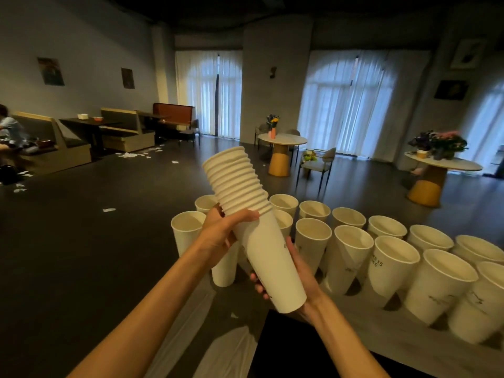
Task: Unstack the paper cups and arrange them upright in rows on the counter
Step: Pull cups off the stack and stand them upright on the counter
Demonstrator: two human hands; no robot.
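- Rows of upright white paper cups point(351, 255) fill the grey counter point(381, 334) rightward; its left edge lies below the hands.
- Tilted stack of nested white paper cups point(245, 214), raised above the counter: left hand point(221, 233) curls around the rims, right hand point(297, 279) grips the outermost cup's base.

The room is dim; pale daylight enters through sheer white curtains over arched windows point(349, 102) at upper centre and right. Wide-angle distortion bends the frame edges, and the far corners look soft.
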